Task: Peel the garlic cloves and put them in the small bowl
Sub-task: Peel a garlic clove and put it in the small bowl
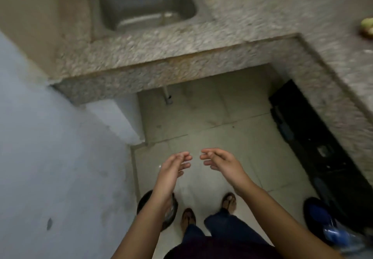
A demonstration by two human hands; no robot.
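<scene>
Wall: A pale wall (50, 147) was seen along the left side.
Sink: A steel sink (147, 6) was set in the counter (242, 16), far and left of centre. Nothing was made out in it.
Round vessel: A dark round vessel (145, 202) was seen on the floor, partly hidden under the left forearm. What it was could not be told.
Left hand: The left hand (173, 169) was held over the floor with nothing in it. Its fingers (184, 156) were loosely curved and a little apart.
Right hand: The right hand (220, 163) was held near the left one, not touching, also with nothing in it. Its fingers (210, 155) were relaxed and slightly spread.
Yellow-green thing: It (367, 26) was seen on the counter at the far right edge, too blurred to be named.
Garlic cloves and small bowl: Neither was found in view, so no long axis could be judged.
Relation for the coming move: The counter was far from both hands and ran on along the right. If the cloves are kept there, the right hand is judged the nearer one.
</scene>
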